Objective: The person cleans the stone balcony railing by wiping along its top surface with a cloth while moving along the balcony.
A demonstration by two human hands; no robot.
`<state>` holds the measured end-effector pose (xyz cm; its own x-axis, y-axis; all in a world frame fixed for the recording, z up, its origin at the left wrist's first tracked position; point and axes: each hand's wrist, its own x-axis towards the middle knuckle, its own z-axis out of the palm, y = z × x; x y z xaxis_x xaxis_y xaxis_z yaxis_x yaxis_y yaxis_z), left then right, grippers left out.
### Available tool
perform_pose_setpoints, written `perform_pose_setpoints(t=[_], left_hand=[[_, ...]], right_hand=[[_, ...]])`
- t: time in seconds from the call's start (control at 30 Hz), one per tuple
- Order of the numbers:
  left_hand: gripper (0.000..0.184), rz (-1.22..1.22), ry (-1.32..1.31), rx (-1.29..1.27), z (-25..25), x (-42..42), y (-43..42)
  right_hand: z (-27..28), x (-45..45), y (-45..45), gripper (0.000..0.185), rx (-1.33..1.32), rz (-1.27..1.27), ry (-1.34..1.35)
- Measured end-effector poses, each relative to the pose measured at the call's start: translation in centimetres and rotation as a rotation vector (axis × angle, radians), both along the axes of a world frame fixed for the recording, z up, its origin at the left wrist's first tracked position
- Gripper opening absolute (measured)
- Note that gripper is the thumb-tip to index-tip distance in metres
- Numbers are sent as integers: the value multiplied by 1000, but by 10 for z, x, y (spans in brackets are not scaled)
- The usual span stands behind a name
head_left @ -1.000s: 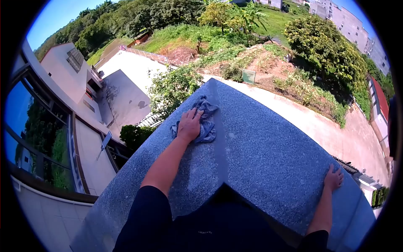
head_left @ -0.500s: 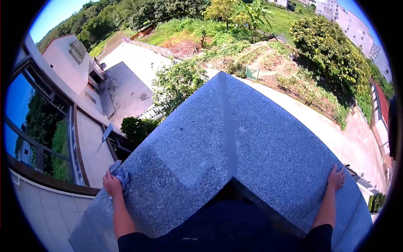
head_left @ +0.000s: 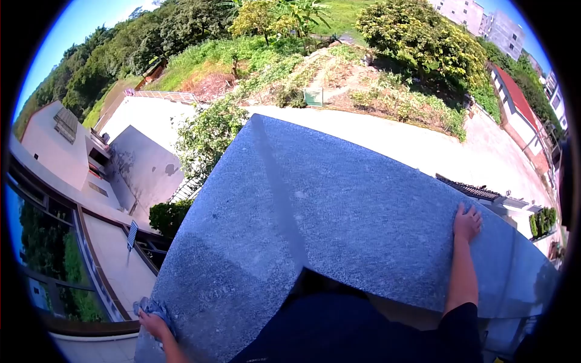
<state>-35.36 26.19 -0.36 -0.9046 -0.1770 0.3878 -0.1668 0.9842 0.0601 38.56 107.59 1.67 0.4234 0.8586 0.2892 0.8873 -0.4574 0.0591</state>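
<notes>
A grey speckled stone ledge [head_left: 357,212] spreads in front of me, its two arms meeting at a corner with a darker seam between them. At the lower left, my left hand [head_left: 152,323] is closed on a crumpled grey-blue cloth [head_left: 160,311] at the ledge's outer edge. Around it, part of the stone surface looks darker. On the right arm, my right hand [head_left: 467,224] lies on the stone near the outer edge, its fingers stretched out and nothing visible in them.
The ledge stands high above a pale paved lane [head_left: 369,139]. Left of it are a window [head_left: 51,254] and a neighbouring building [head_left: 57,142]. A leafy tree [head_left: 209,133] rises just beyond the left edge. Below on the right runs a tiled wall top [head_left: 472,189].
The view has turned to the right, so the ledge corner sits further left. My left hand with the cloth appears lower in view; my right hand appears higher, still on the ledge.
</notes>
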Motion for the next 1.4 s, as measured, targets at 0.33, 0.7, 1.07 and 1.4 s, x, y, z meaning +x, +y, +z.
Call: perform_pose_setpoints(t=[0.33,0.7,1.07,1.4], left_hand=[[53,-541,9,244,23,-8,295],[48,-853,35,250,31,-7,576],[42,-910,42,206,37,-17,684],[43,-1141,13,287,37,9,624]], right_hand=[[0,-4,-1,71,12,10,-15],[12,-15,-7,69,-25,15,-20],[4,-7,-1,70,17,20,9],[20,-13,-8,73,-1,8,75]])
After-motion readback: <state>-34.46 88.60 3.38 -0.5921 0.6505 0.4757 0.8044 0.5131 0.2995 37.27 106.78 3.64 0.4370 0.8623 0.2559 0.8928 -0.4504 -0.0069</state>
